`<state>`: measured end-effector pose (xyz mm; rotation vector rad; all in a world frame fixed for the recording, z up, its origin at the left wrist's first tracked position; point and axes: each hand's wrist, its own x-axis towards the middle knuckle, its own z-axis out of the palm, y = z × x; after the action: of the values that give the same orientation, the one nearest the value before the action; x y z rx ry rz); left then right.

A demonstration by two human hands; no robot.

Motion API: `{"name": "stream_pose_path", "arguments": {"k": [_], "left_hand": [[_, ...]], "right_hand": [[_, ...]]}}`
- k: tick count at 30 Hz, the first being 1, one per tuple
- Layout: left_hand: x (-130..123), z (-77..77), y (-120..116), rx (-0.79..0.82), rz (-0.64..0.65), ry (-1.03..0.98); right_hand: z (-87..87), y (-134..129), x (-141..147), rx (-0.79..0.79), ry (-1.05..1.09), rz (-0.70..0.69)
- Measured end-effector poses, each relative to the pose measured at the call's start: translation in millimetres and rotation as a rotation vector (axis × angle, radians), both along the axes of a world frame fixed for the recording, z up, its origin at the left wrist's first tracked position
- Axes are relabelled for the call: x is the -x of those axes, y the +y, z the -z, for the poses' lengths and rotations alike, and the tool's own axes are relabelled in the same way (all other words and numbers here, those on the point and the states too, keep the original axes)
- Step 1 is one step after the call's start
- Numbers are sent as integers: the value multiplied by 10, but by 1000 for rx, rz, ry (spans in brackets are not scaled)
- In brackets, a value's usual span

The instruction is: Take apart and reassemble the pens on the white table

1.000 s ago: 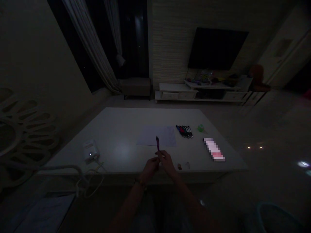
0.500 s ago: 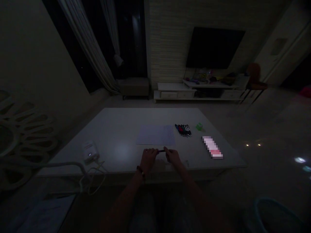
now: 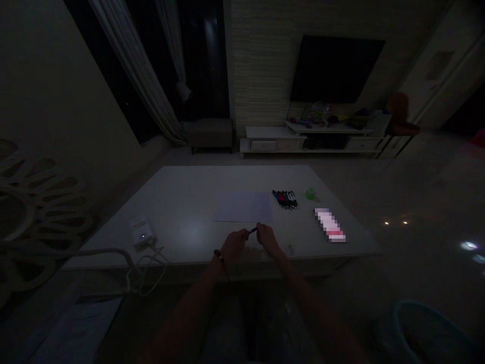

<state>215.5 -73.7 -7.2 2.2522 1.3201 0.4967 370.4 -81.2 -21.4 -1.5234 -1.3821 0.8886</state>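
Note:
A dark pen [image 3: 252, 230] spans the gap between my two hands, above the front part of the white table [image 3: 182, 202]. My left hand [image 3: 235, 243] is closed around its left end. At the other end, the fingers of my right hand [image 3: 267, 238] pinch it. Just beyond my hands lies a sheet of paper [image 3: 238, 206] with writing on its right part. Several pens [image 3: 285, 199] lie side by side to the right of the paper. A small clear object [image 3: 291, 249], too dim to name, rests right of my right hand.
A green object [image 3: 310, 193] and a phone [image 3: 329, 225] with a blurred screen lie on the table's right side. At the left stands a white device [image 3: 142, 232] with cables [image 3: 153, 258] hanging over the front edge. A blue-rimmed bin [image 3: 401, 323] is at lower right.
The pen has tilted, its right end now higher. My right hand has risen slightly and turned, and my left hand has shifted a little to the right. The view has moved slightly.

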Motion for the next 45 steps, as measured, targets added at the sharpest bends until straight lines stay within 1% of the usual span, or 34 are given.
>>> {"name": "stream_pose_path", "arguments": {"k": [2,3,5,7,9,11,14,15,20,23,26,30,33,40,43,45], "left_hand": [[53,25,80,11,32,-103],[72,41,113,-15,29,-100],[90,84,153,-88,8,17],[83,142,158,-157,1,187],[63,209,142,-199,11,310],[44,272,125,-228,6,362],[33,333,123,-248,-17,380],[34,343,128,-249,-22,381],[37,353,138,-258,-7,377],[33,358,129,-265,-28,373],[29,356,123,-260,-36,373],[27,324,116,-252,-32,382],[30,302,107,-262,-29,385],[36,311,103,-271,-53,408],[32,309,104,-275,-69,395],[31,311,105,-289,-83,382]], "right_hand": [[-21,14,-31,21,105,-52],[-21,27,-52,38,153,-69],[0,64,-101,62,156,-94],[43,106,-149,72,100,-95],[92,140,-187,53,59,-105],[134,159,-214,60,74,-124],[166,166,-240,144,107,-138],[169,167,-248,150,111,-140],[174,200,-273,141,117,-179],[192,231,-275,119,130,-194],[204,255,-265,151,143,-207],[192,271,-249,113,103,-201],[185,274,-243,115,70,-207],[184,279,-214,47,10,-205],[173,281,-207,-47,27,-192],[177,283,-210,-52,44,-181]]}}
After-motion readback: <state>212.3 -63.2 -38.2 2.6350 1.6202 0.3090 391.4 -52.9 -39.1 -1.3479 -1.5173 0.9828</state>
